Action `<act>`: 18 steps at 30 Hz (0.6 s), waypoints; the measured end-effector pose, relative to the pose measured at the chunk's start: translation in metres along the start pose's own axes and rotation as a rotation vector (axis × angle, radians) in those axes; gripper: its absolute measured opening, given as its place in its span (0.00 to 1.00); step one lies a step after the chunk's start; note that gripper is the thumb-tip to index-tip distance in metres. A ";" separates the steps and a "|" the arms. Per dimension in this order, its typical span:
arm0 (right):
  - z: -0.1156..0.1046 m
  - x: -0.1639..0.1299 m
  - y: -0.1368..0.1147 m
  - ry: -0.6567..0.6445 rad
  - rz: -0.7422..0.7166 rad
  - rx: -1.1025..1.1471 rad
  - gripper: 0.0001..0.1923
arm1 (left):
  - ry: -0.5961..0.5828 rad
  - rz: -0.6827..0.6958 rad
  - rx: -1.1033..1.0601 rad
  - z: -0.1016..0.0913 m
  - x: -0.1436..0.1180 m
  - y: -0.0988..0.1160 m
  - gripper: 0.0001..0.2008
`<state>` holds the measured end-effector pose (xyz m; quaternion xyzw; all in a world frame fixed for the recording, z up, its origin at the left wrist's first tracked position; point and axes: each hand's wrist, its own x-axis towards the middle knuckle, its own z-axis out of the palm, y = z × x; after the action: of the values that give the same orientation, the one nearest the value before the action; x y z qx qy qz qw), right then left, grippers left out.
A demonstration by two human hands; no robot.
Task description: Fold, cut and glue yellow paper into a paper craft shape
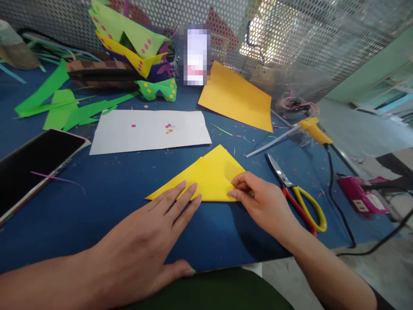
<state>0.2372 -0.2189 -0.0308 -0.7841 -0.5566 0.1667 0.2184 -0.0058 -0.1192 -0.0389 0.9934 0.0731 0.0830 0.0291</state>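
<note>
The scene is bright and evenly lit, mostly by daylight coming through the perforated metal screen (290, 43) behind the far edge of the bench (112, 193); a blown-out patch glares there at the top right. Shadows are soft: a faint one lies under the right hand (264, 202) and along the near edge of the folded yellow paper (206, 178). The white sheet (148, 131) is nearly overexposed. Wide-angle distortion bends the bench edges and stretches both forearms at the lower corners. The far-left corner is blurred, and a pixelated block (195, 54) hides one thing at the back.
</note>
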 end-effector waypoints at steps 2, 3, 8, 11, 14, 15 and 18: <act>0.000 0.004 -0.001 -0.011 -0.003 -0.030 0.04 | 0.004 -0.002 -0.006 0.000 0.000 0.000 0.44; 0.000 0.005 -0.002 -0.017 -0.010 -0.037 0.04 | 0.005 -0.002 -0.008 0.000 0.000 -0.001 0.44; 0.000 0.000 -0.002 -0.003 -0.009 0.025 0.03 | -0.008 0.002 -0.018 0.004 -0.003 -0.001 0.44; -0.001 -0.005 -0.002 0.043 0.002 0.064 0.04 | -0.021 -0.015 -0.053 0.004 -0.004 0.000 0.44; -0.002 -0.008 -0.003 0.082 -0.035 0.034 0.04 | -0.042 -0.027 -0.087 0.002 -0.002 0.000 0.43; -0.002 -0.008 -0.002 0.084 -0.051 0.026 0.04 | -0.046 -0.030 -0.094 0.001 -0.001 0.000 0.43; -0.001 -0.007 -0.001 0.072 -0.070 0.027 0.05 | -0.049 -0.036 -0.112 -0.002 0.000 -0.001 0.43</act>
<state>0.2344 -0.2255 -0.0291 -0.7666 -0.5731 0.1381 0.2545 -0.0061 -0.1179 -0.0372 0.9905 0.0855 0.0621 0.0880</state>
